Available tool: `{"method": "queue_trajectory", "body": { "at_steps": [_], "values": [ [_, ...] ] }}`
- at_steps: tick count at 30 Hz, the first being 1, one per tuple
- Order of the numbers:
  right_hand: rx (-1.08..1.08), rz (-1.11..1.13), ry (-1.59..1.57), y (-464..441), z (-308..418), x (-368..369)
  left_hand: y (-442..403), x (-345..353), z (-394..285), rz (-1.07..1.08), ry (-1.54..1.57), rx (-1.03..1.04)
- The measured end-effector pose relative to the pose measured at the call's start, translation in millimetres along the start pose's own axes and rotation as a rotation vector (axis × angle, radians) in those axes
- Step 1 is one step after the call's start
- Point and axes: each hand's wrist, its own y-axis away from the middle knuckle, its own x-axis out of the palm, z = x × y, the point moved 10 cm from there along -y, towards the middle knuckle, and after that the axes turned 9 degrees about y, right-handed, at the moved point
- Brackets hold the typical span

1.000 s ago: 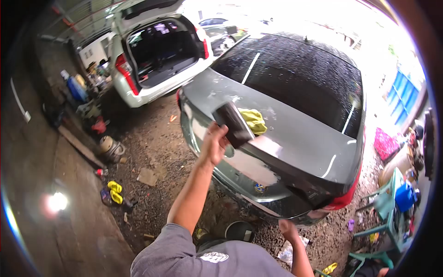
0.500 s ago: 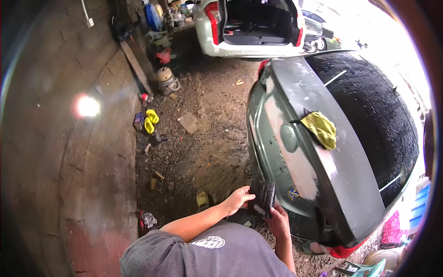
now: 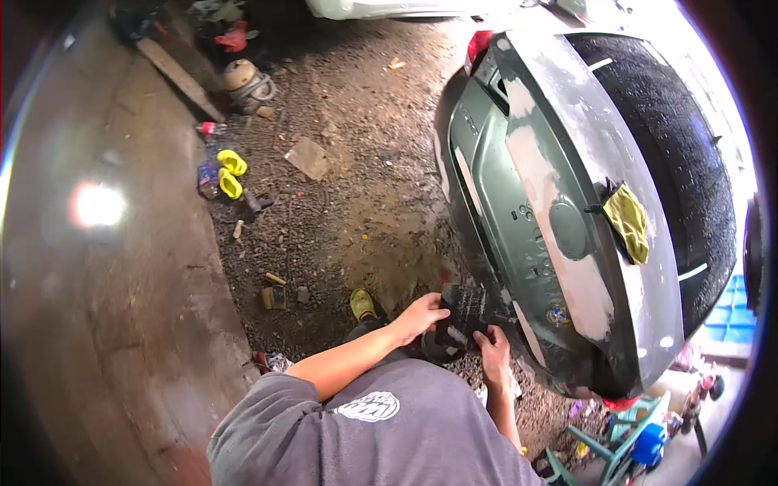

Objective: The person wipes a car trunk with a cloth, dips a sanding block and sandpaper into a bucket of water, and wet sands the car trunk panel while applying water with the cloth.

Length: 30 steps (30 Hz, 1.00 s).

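Note:
A black sheet of sandpaper (image 3: pixel 476 306) with pale streaks is stretched between my two hands in front of my waist. My left hand (image 3: pixel 421 318) pinches its left edge, thumb on top. On the lower right corner, my right hand (image 3: pixel 492 348) is closed with the thumb over the sheet. Just beyond stands the rear of a dark green car (image 3: pixel 519 215), its trunk lid marked with pale pinkish filler patches (image 3: pixel 579 296). A yellow-green cloth (image 3: pixel 627 223) lies on the trunk's upper surface, out of reach of both hands.
Gravelly ground (image 3: pixel 348 186) lies between the car and a concrete wall (image 3: pixel 113 308). Yellow clogs (image 3: pixel 231 174), a vacuum-like canister (image 3: pixel 245 83) and a plank (image 3: pixel 180 78) are along the wall. A toppled green chair (image 3: pixel 620 454) lies at lower right; a white car (image 3: pixel 381 8) is at the top.
The view has tilted down and shifted, so the white car has mostly left the top. The sandpaper has turned and spread wider between my hands, which both keep their hold.

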Motion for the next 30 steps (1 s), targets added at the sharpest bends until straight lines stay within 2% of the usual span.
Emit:
{"method": "queue_trajectory", "body": {
  "at_steps": [1, 3, 5, 7, 11, 12, 13, 18, 26, 29, 30],
  "values": [
    [-0.02, -0.019, 0.119, -6, -1, 8, 4, -25, -5, -0.128, -0.095, -0.045],
    [-0.069, -0.076, 0.304, -12, 6, 21, 1, -68, -9, -0.059, -0.11, -0.106],
    [-0.126, -0.155, 0.435, -15, 17, 32, 3, -129, -9, -0.101, -0.328, -0.152],
    [-0.109, -0.151, 0.413, -32, -29, 39, 13, -186, -9, -0.138, -0.395, -0.215],
    [-0.024, -0.158, 0.501, -29, -60, 39, 34, -276, -26, -0.254, -0.453, -0.259],
    [0.064, -0.165, 0.556, -23, -63, 38, 42, -288, -35, -0.298, -0.46, -0.257],
    [0.063, -0.164, 0.579, -19, -65, 39, 49, -298, -45, -0.346, -0.466, -0.247],
    [0.074, -0.115, 0.642, -17, -72, 52, 61, -311, -61, -0.395, -0.419, -0.241],
    [0.11, -0.194, 0.675, 6, -96, 62, 31, -272, -54, -0.248, -0.482, -0.234],
    [0.113, -0.165, 0.599, 17, -115, 65, 26, -256, -56, -0.222, -0.495, -0.238],
    [0.167, -0.171, 0.653, 23, -123, 64, 25, -252, -55, -0.215, -0.503, -0.239]
  ]
}}
